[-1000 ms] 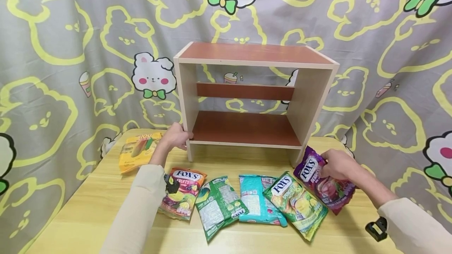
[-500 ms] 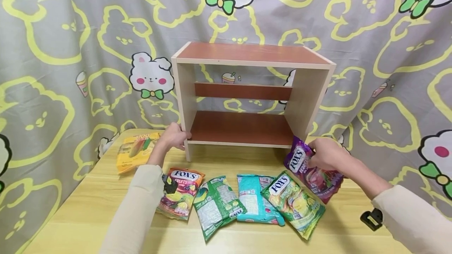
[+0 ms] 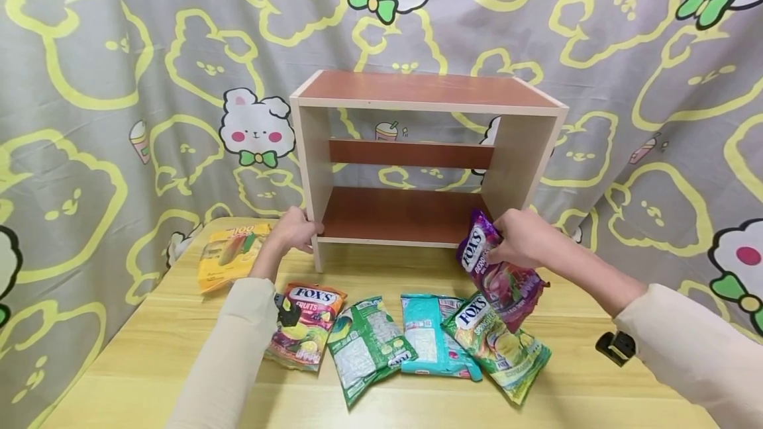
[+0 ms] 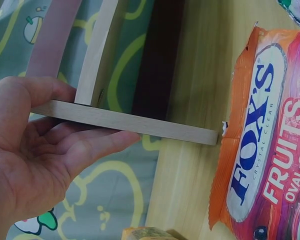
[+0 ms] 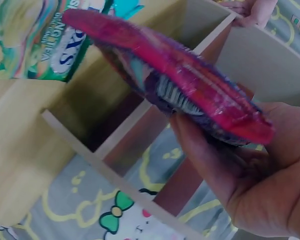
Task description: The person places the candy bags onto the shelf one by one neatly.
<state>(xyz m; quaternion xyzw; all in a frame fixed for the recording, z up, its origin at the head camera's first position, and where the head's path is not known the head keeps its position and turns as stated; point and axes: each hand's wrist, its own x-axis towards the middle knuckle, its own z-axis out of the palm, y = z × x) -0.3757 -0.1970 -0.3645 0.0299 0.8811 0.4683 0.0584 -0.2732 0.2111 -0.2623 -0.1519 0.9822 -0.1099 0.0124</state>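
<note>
My right hand (image 3: 524,238) grips a purple Fox's berries candy bag (image 3: 501,283) by its upper part, in front of the shelf's lower right corner. The bag tilts, and its lower end overlaps the green Fox's bag (image 3: 495,349) in the head view. From the right wrist, the purple bag (image 5: 175,75) shows edge-on, with thumb and fingers on either side. My left hand (image 3: 293,229) holds the left side panel of the small wooden shelf (image 3: 411,214). In the left wrist view the thumb lies on one face of that panel (image 4: 155,125), the fingers on the other.
On the table (image 3: 149,363) lie an orange Fox's fruits bag (image 3: 306,326), a green bag with its back up (image 3: 369,346) and a teal bag (image 3: 432,336). A yellow bag with a mango picture (image 3: 232,253) lies beyond my left forearm. A patterned curtain (image 3: 179,85) hangs behind.
My right hand has carried the purple bag left and up, from beside the shelf's right leg to in front of its lower board. The left hand stays on the panel.
</note>
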